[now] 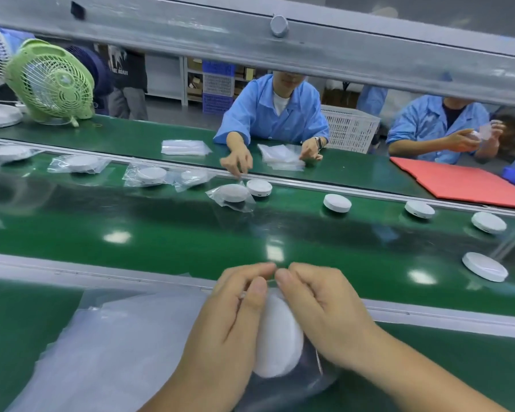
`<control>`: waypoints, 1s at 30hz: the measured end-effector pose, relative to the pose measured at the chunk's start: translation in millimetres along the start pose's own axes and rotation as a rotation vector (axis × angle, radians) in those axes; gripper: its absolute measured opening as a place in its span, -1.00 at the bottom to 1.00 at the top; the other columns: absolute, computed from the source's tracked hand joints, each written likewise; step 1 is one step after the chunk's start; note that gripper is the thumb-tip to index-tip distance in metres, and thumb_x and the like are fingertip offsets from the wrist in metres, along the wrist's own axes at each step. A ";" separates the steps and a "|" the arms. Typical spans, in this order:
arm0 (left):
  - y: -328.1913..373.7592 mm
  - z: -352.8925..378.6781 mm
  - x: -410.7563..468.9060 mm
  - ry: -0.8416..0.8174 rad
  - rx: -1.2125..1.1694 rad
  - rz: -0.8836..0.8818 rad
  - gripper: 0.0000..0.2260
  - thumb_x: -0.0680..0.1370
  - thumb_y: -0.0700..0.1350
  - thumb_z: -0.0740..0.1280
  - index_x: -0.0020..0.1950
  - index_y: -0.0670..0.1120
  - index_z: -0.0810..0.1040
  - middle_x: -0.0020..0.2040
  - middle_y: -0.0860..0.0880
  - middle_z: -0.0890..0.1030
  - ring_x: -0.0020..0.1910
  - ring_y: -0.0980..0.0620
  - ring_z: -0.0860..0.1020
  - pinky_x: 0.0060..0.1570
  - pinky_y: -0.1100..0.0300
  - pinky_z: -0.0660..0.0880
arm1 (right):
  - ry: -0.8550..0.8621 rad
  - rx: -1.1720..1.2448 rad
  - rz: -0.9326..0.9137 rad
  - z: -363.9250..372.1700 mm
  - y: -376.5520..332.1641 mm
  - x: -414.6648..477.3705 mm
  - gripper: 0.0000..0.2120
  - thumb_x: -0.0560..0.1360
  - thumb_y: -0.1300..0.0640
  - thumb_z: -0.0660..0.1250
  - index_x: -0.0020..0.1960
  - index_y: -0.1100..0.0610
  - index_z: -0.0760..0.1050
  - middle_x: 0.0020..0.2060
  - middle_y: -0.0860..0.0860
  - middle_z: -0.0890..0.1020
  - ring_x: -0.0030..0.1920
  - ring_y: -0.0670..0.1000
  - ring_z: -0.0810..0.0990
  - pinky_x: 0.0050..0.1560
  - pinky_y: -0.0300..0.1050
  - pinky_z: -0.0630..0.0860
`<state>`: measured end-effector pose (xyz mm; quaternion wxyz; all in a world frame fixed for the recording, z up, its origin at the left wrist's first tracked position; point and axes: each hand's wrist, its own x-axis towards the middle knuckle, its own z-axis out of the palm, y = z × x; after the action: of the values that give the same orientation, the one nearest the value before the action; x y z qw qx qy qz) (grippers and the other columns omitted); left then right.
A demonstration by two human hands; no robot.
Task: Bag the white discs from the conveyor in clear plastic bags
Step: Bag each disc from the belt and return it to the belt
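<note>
A white disc (277, 337) sits inside a clear plastic bag (312, 379) on the near green bench. My left hand (235, 310) and my right hand (318, 304) pinch the bag's top edge above the disc, fingertips almost touching. A stack of empty clear bags (116, 343) lies to the left of my hands. On the green conveyor (161, 230) beyond, bare white discs lie at the right, the nearest one (485, 266) close to my side. Several bagged discs (231, 194) lie toward the left of the belt.
Two people in blue coats work across the belt, one hand (237, 162) reaching toward a disc (259, 187). A green fan (49, 81) stands far left, a red sheet (458, 182) far right. A grey overhead rail (280, 40) crosses the top. A metal rail (101, 270) separates bench and belt.
</note>
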<state>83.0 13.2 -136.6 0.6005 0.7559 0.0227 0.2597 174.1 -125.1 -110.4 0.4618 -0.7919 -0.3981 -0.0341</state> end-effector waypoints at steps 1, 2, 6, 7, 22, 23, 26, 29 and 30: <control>-3.3 -3.3 1.8 0.002 0.069 -0.008 -0.75 0.64 0.24 0.12 0.26 0.39 0.48 0.25 0.35 0.52 0.33 0.29 0.43 0.18 0.39 0.37 | 0.028 -0.037 0.038 1.1 6.0 12.3 -0.56 0.61 -0.14 0.21 -0.35 0.06 0.24 -0.49 -0.14 0.26 -0.44 -0.14 0.24 -0.41 -0.24 0.19; -7.4 -7.9 3.9 -0.005 0.167 0.008 -0.71 0.61 0.28 0.11 0.30 0.40 0.43 0.27 0.42 0.46 0.38 0.31 0.35 0.20 0.37 0.33 | 0.076 -0.059 0.110 1.2 13.9 26.8 -0.57 0.61 -0.08 0.23 -0.37 0.05 0.25 -0.51 -0.13 0.27 -0.44 -0.14 0.24 -0.41 -0.20 0.20; -21.3 -23.3 10.5 -0.108 0.482 0.094 -0.72 0.56 0.30 0.14 0.24 0.37 0.47 0.24 0.48 0.37 0.45 0.29 0.19 0.26 0.36 0.25 | 0.372 0.210 0.613 -9.9 50.4 95.5 -0.65 0.62 0.12 0.22 -0.34 0.08 0.40 -0.38 0.01 0.53 -0.30 0.07 0.45 -0.34 -0.11 0.34; -22.1 -24.0 11.1 -0.122 0.498 0.100 -0.71 0.53 0.32 0.14 0.19 0.35 0.50 0.21 0.47 0.40 0.44 0.27 0.21 0.27 0.34 0.26 | 0.414 0.284 0.679 -14.1 57.0 109.5 -0.71 0.64 0.13 0.20 -0.26 0.11 0.46 -0.25 0.07 0.61 -0.24 0.10 0.50 -0.35 -0.11 0.38; -35.3 -35.8 18.9 -0.475 0.883 0.146 -0.65 0.55 0.28 0.25 0.24 0.19 0.60 0.16 0.22 0.58 0.19 0.26 0.45 0.16 0.23 0.47 | 0.005 0.134 0.386 46.1 26.7 36.4 -0.83 0.61 0.02 0.35 -0.11 -0.02 0.68 -0.18 -0.18 0.75 -0.14 -0.16 0.72 0.00 -0.17 0.61; -35.3 -34.7 18.4 -0.484 0.902 0.143 -0.67 0.56 0.26 0.25 0.21 0.16 0.62 0.16 0.21 0.58 0.18 0.25 0.46 0.14 0.19 0.49 | 0.013 0.076 0.348 45.0 26.6 26.7 -0.83 0.60 0.01 0.36 -0.13 -0.04 0.68 -0.18 -0.21 0.74 -0.12 -0.18 0.71 0.01 -0.19 0.61; -36.3 -32.8 17.5 -0.504 0.959 0.163 -0.70 0.63 0.18 0.19 0.15 0.11 0.64 0.16 0.19 0.59 0.17 0.21 0.47 0.11 0.14 0.50 | 0.053 -0.027 0.319 42.3 29.7 2.7 -0.83 0.58 -0.02 0.36 -0.16 -0.09 0.66 -0.18 -0.25 0.72 -0.13 -0.18 0.68 -0.04 -0.20 0.58; -39.2 -32.3 16.4 -0.520 0.980 0.201 -0.67 0.69 0.13 0.10 0.22 0.09 0.62 0.21 0.18 0.59 0.26 0.18 0.44 0.16 0.13 0.47 | 0.137 -0.020 0.348 43.2 35.5 -7.8 -0.83 0.58 -0.02 0.37 -0.16 -0.11 0.66 -0.17 -0.23 0.71 -0.13 -0.17 0.65 -0.08 -0.21 0.53; -40.4 -32.2 16.3 -0.520 0.971 0.200 -0.66 0.70 0.12 0.10 0.26 0.08 0.62 0.24 0.17 0.59 0.31 0.16 0.43 0.21 0.12 0.46 | 0.162 -0.010 0.355 43.7 35.7 -8.1 -0.84 0.58 -0.04 0.37 -0.15 -0.14 0.66 -0.15 -0.21 0.71 -0.10 -0.19 0.64 -0.09 -0.28 0.49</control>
<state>94.8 59.0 -163.2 0.1417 0.9833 -0.0810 0.0799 178.5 -106.0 -163.8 0.4870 -0.8467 -0.2135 -0.0177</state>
